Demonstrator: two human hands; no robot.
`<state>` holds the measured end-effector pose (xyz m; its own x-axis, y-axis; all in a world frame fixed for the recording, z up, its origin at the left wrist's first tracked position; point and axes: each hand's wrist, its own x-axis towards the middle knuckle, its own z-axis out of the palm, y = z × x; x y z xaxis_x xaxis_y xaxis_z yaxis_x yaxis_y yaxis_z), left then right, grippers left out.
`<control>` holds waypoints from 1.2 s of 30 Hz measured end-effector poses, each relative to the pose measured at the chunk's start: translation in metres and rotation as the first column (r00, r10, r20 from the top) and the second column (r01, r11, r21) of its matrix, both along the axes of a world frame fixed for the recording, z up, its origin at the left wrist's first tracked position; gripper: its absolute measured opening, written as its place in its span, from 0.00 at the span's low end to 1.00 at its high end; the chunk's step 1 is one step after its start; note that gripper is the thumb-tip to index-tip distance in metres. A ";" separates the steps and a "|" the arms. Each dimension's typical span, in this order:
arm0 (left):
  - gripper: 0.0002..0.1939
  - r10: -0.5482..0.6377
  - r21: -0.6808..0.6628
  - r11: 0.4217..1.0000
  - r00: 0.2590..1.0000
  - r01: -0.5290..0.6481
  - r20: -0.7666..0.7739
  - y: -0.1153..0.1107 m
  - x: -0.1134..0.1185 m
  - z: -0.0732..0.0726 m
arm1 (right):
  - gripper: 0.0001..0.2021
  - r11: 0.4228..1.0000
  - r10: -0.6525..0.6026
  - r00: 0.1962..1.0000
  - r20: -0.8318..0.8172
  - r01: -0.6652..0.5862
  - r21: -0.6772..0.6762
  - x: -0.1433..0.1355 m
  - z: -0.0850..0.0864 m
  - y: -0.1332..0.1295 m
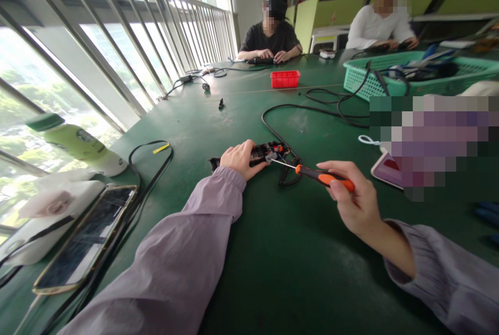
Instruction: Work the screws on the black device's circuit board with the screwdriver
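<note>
A black device with its inner parts and thin wires exposed lies on the green table in front of me. My left hand is closed around its left part and holds it down. In my right hand is an orange and black screwdriver, gripped by the handle. Its thin metal shaft points left, and the tip reaches the device's open right part; whether it touches a screw is too small to tell. A black cable runs from beside the device toward the back right.
Behind the device stands a red tray; a green basket of tools and cables is at the back right. A phone, a bottle and a strap lie left. Two people sit across the table.
</note>
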<state>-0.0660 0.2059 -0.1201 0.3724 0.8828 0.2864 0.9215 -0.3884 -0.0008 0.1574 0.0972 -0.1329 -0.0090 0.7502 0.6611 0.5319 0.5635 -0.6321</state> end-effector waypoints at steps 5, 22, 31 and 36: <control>0.26 0.026 -0.016 1.000 1.000 -0.027 -0.017 -0.003 0.002 0.003 | 0.17 0.986 -0.048 0.999 -0.015 0.049 0.160 -0.001 -0.003 0.000; 0.23 0.069 0.008 0.998 0.998 -0.069 -0.002 -0.005 0.004 0.006 | 0.12 0.996 -0.015 0.997 0.078 0.008 0.085 -0.003 -0.001 0.000; 0.24 0.061 0.010 0.998 0.998 -0.062 0.004 -0.004 0.003 0.004 | 0.15 0.987 -0.056 0.995 0.086 0.042 0.154 -0.002 -0.003 0.000; 0.24 0.051 0.022 0.998 0.999 -0.051 0.004 -0.002 0.001 0.003 | 0.16 0.989 -0.045 0.995 0.094 0.032 0.142 -0.003 -0.003 0.000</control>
